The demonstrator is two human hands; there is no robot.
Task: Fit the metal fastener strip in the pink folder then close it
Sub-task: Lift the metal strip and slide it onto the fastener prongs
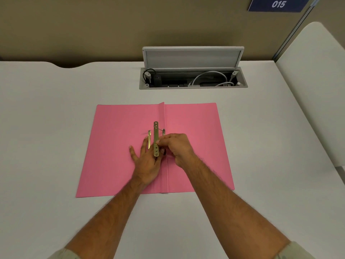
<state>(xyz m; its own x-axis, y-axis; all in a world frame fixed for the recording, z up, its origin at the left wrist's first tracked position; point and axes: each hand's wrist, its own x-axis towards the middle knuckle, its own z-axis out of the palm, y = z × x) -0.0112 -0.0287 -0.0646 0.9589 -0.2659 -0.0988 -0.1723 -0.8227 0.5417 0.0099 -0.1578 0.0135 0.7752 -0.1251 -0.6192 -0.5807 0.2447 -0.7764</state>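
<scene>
The pink folder lies open on the worktop. The left hand presses flat, steadying it, while the right hand pinches the metal fastener strip beside the centre fold, seemingly aligning it over the prongs.

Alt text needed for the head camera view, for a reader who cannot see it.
Two bare hands work at the fold of an open pink folder lying flat on a white desk: the right hand pinches a brass fastener strip, the left hand rests flat beside it. Behind, a cable box stands open.

Open pink folder on white desk — both hands at its fold, right hand pinching brass fastener strip.
</scene>
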